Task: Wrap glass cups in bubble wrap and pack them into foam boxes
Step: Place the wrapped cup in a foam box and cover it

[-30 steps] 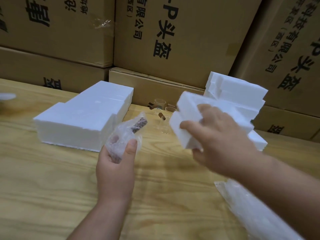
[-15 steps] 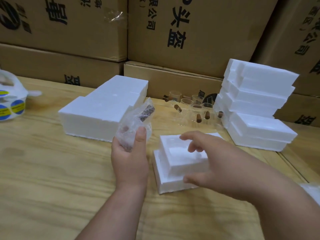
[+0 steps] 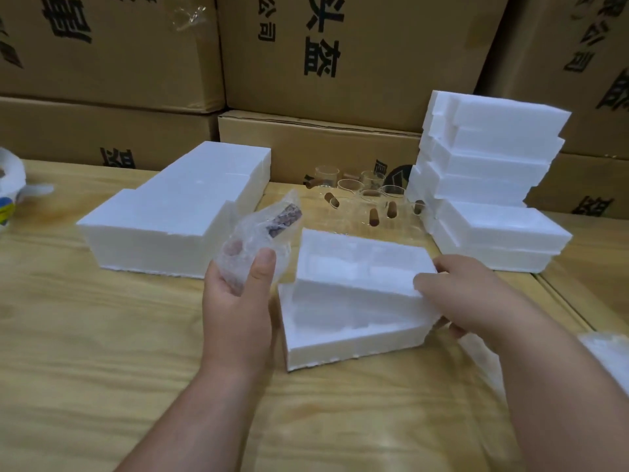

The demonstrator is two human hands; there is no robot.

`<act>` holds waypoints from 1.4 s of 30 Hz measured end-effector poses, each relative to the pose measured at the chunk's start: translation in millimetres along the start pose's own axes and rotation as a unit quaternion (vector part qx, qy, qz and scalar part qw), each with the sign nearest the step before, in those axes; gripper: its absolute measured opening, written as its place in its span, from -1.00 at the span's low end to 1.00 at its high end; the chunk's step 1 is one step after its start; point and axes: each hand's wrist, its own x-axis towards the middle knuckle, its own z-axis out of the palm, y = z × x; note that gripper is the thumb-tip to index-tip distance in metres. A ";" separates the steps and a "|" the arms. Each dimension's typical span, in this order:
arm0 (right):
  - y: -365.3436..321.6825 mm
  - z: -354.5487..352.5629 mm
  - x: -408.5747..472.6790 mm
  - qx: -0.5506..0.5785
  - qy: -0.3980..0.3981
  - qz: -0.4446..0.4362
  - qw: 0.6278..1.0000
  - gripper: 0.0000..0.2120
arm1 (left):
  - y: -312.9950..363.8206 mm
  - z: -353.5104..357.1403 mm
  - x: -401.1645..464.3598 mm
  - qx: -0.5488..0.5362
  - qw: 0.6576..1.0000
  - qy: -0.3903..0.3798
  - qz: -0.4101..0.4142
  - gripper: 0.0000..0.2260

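Note:
My left hand [image 3: 238, 311] holds a glass cup wrapped in bubble wrap [image 3: 262, 233], its brown handle pointing up and right. In front of me on the wooden table lies a white foam box [image 3: 343, 338] in two halves, the upper half [image 3: 354, 267] raised and tilted over the lower one. My right hand [image 3: 466, 294] grips the upper half at its right end. Several bare glass cups [image 3: 367, 195] with brown handles stand at the back of the table.
A block of closed foam boxes [image 3: 177, 212] lies at left, and a stack of foam boxes [image 3: 486, 185] rises at right. Cardboard cartons [image 3: 340, 56] wall the back. A sticker roll [image 3: 10, 185] sits at far left, bubble wrap [image 3: 609, 356] at the right edge.
My right hand brought a foam box from the right stack down onto the table, then moved to its right end and lifted the upper half. The left hand kept the wrapped cup.

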 end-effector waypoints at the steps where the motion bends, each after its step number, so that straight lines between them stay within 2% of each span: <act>1: -0.7 -1.0 0.0 0.019 0.019 -0.009 1.000 -0.82 | -0.3 -0.5 0.5 -0.001 1.000 0.001 0.004 -0.43; 4: -2.0 -4.6 2.6 0.085 0.072 -0.001 0.994 -0.81 | 0.2 -0.5 -0.2 -0.014 1.000 -0.009 0.011 -0.39; 7: -0.3 -4.3 8.7 0.139 0.119 0.017 0.983 -0.56 | -1.2 -1.1 -2.3 -0.034 0.998 -0.052 0.021 -0.38; 9: 1.4 -0.6 10.4 0.181 0.163 0.007 0.970 -0.41 | -2.2 -1.5 -4.4 -0.003 0.995 -0.095 0.042 -0.42; 13: 3.0 8.0 3.0 0.249 0.256 -0.014 0.934 -0.42 | -5.0 -0.4 -9.3 0.066 0.977 -0.192 0.062 -0.42; 18: 4.6 17.8 4.6 0.278 0.280 -0.017 0.919 -0.38 | -5.2 1.3 -12.3 0.168 0.949 -0.262 0.057 -0.40; 24: 8.0 25.1 11.9 0.234 0.289 -0.028 0.928 -0.40 | -3.6 0.4 -13.7 0.204 0.927 -0.311 0.043 -0.42; 31: 10.9 33.8 14.9 0.173 0.270 -0.060 0.945 -0.53 | -2.1 3.9 -16.7 0.281 0.907 -0.312 0.034 -0.43; 36: 16.1 36.1 19.4 0.131 0.238 -0.059 0.960 -0.56 | -3.4 3.9 -16.9 0.258 0.914 -0.310 0.032 -0.47; 38: 16.1 36.2 18.5 0.082 0.239 -0.046 0.966 -0.55 | -3.1 4.5 -16.7 0.263 0.912 -0.314 0.035 -0.48; 40: 12.8 36.0 14.9 0.018 0.285 -0.083 0.955 -0.54 | -3.9 4.1 -16.1 0.266 0.908 -0.321 0.040 -0.46; 42: 1.9 33.0 7.0 0.025 0.290 -0.184 0.939 -0.60 | -3.5 3.6 -16.5 0.269 0.906 -0.325 0.042 -0.45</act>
